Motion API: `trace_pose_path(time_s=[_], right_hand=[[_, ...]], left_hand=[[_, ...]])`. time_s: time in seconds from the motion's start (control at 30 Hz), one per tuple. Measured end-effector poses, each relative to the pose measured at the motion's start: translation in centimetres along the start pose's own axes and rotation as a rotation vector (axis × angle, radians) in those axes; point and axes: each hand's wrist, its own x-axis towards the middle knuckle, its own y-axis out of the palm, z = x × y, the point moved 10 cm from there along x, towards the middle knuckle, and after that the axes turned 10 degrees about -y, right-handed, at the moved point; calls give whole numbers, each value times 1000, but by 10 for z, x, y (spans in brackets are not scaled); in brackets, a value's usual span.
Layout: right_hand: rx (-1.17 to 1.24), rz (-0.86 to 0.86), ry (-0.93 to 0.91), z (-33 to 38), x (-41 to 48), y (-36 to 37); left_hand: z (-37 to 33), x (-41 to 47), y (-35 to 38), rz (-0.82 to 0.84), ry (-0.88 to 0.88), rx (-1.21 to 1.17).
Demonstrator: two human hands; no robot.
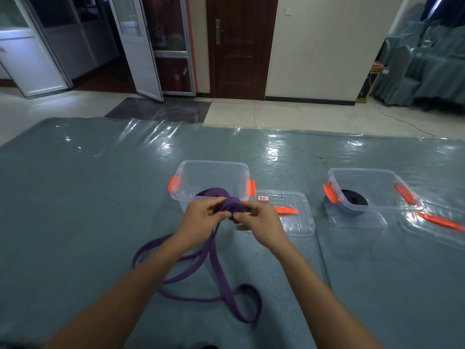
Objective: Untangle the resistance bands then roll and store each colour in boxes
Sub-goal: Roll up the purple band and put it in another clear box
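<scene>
Both hands are on the purple roll (234, 206), held just above the desk (88, 197), right in front of the clear box (214, 165). The left hand (201, 219) pinches it from one side and the right hand (260, 222) from the other, each grip clamped on the coil, so its axis seems to run hand to hand. The loose tail (217, 270) drops toward the person and loops across the desk (a good length not yet wound, I'd say). Winding must draw it up and away, and the box mouth waits just beyond the knuckles. A black roll (353, 199) sits in the second box (364, 171), off right.
</scene>
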Motion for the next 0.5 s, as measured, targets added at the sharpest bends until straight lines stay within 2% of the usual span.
trace_pose_path(time_s=[0.07, 0.1, 0.17, 0.23, 0.3, 0.4, 0.5], right_hand=[[-348, 72, -86, 8, 3, -4], [-434, 104, -116, 11, 3, -3], [-501, 162, -158, 17, 5, 2], [-483, 166, -166, 18, 6, 3], [-305, 90, -131, 17, 8, -4], [144, -43, -43, 7, 4, -10], [456, -84, 27, -6, -3, -2]], left_hand=[[-13, -2, 7, 101, 163, 259], [-18, -3, 11, 139, 220, 365], [-24, -3, 16, 185, 263, 475], [-28, -1, 16, 181, 249, 465], [-24, 1, 7, 103, 140, 292], [-10, 0, -4, -8, -13, -82], [-4, -1, -1, -30, -35, -171]])
